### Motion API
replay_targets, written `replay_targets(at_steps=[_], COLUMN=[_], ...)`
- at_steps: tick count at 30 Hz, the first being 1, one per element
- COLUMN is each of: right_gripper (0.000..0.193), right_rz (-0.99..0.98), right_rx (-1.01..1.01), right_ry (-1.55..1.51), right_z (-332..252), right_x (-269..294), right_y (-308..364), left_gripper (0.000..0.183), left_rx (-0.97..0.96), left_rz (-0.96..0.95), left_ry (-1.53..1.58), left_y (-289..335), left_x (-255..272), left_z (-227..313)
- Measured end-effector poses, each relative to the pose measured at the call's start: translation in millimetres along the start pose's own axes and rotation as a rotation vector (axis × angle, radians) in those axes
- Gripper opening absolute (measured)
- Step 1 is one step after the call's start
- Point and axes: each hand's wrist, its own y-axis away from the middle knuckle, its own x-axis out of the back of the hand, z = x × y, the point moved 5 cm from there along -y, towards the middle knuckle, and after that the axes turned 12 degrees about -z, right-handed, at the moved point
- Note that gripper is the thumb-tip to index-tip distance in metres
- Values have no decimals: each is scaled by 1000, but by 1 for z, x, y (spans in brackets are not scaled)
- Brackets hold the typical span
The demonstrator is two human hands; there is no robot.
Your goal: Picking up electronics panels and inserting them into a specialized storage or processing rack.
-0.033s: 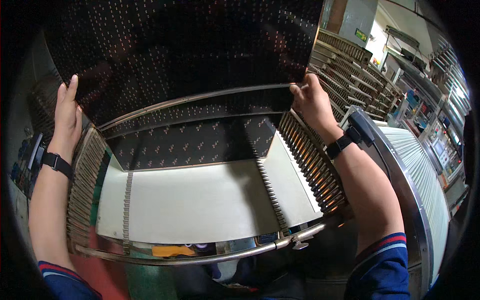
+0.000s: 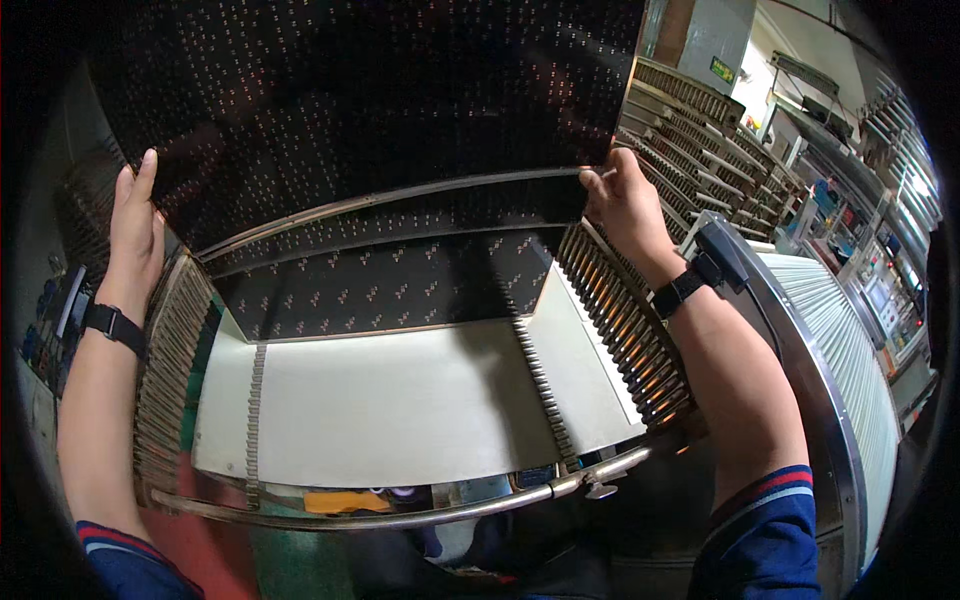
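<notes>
A large black panel [image 2: 380,100] with rows of small light marks stands upright between my hands, above a slotted rack. My left hand [image 2: 137,225] is closed at its left edge, fingers pointing up. At its lower right edge my right hand [image 2: 622,200] grips with fingers bent in. Just below, another black panel [image 2: 370,290] with clusters of small marks is in the rack. Toothed strips line the rack's left side [image 2: 165,370] and right side [image 2: 625,325]. The white rack floor [image 2: 400,410] carries two more toothed strips.
A metal rail [image 2: 410,520] with a wing screw [image 2: 600,491] crosses the rack's front. At right stands a metal-framed unit with pale parallel slats [image 2: 825,310]. More slotted racks [image 2: 700,140] are stacked behind it. Yellow and blue items show under the front rail.
</notes>
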Motion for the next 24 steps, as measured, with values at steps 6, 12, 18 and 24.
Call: replay_targets(at_steps=[6, 12, 18, 24], right_gripper=[31, 28, 37, 41], right_rz=[61, 47, 26, 134], right_rx=[86, 23, 75, 212], right_ry=[84, 146, 114, -336], right_z=[-7, -2, -4, 16], right_x=[8, -1, -1, 39], right_y=[-2, -4, 0, -2], left_gripper=[98, 67, 61, 39], left_rx=[4, -27, -95, -146], left_rz=[-40, 29, 16, -23], left_ry=[-65, -56, -189, 191], left_y=[-9, -5, 1, 3], left_x=[1, -3, 1, -16], left_z=[-5, 2, -4, -2])
